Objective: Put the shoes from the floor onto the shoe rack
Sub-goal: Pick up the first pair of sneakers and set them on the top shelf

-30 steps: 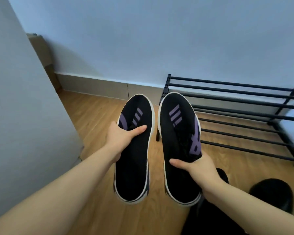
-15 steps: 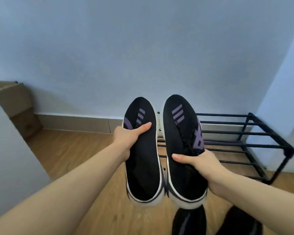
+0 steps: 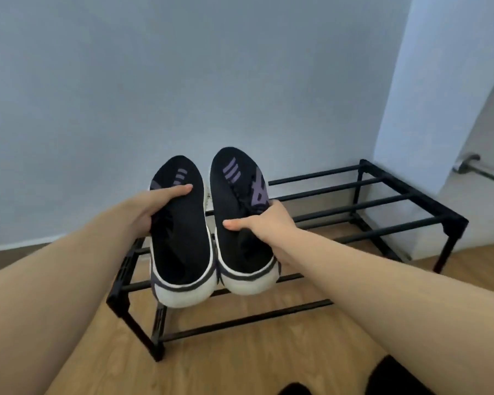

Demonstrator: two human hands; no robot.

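Observation:
Two black shoes with purple stripes and white soles are side by side over the left end of the black metal shoe rack, toes toward the wall. My left hand grips the left shoe at its opening. My right hand grips the right shoe the same way. The heels hang over the rack's front bar; whether the soles rest on the top bars is hidden by the shoes.
The two-tier rack stands against a pale blue wall on a wooden floor. A white wall corner stands to its right. Dark shapes show at the bottom edge.
Both hands have carried the shoes forward and right, over the rack's left end. The view has shifted right, and the box at the left is out of sight.

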